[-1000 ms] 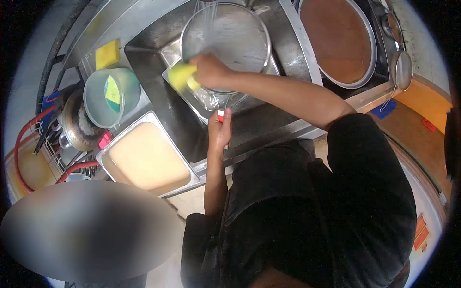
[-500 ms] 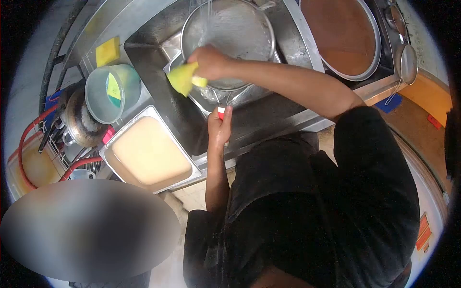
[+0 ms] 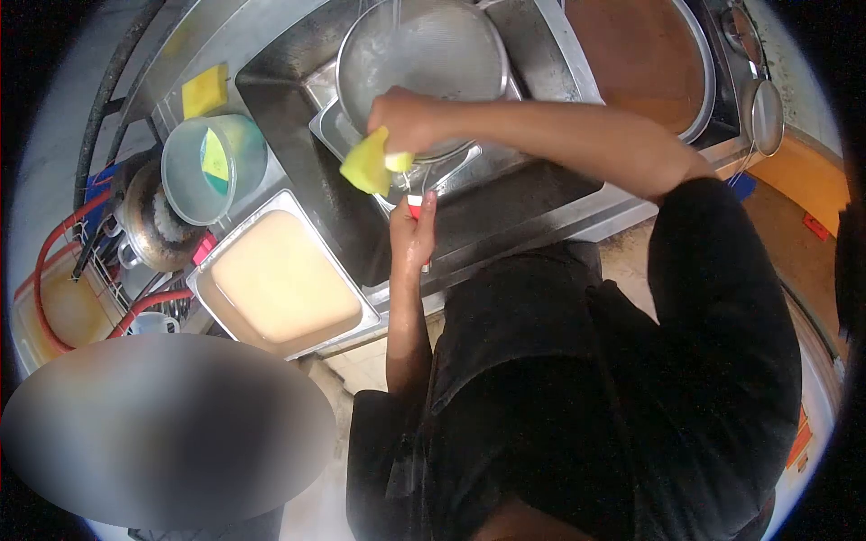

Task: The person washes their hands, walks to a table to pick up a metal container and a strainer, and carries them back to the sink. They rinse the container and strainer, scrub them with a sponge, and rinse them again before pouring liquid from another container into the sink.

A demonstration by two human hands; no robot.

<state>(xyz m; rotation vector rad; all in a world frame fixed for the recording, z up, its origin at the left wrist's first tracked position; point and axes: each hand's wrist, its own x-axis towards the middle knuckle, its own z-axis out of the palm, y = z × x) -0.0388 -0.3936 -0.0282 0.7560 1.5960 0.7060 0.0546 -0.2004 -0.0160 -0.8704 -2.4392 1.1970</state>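
My left hand [image 3: 412, 236] is closed round the red-and-white handle of a large round strainer [image 3: 451, 59], which is held over the steel sink [image 3: 293, 99]. Water runs down onto the mesh from the top of the view. In my right hand [image 3: 406, 122] is a yellow sponge [image 3: 365, 167], pressed at the strainer's near rim, just beyond the handle. My fingers wrap the sponge, and part of it sticks out to the left. Below the strainer, a metal pan [image 3: 327, 124] lies in the sink, partly hidden by it.
On the left stand a rectangular pan [image 3: 372, 317] of pale liquid, a clear tub [image 3: 185, 180] with a sponge inside, and another yellow sponge [image 3: 205, 92]. A wide vessel [image 3: 710, 81] of brown liquid sits right of the sink. Small strainers [image 3: 767, 119] hang at far right.
My right hand and the sponge have moved right and slightly nearer along the strainer's rim. The strainer has shifted slightly left; my left hand keeps its grip.
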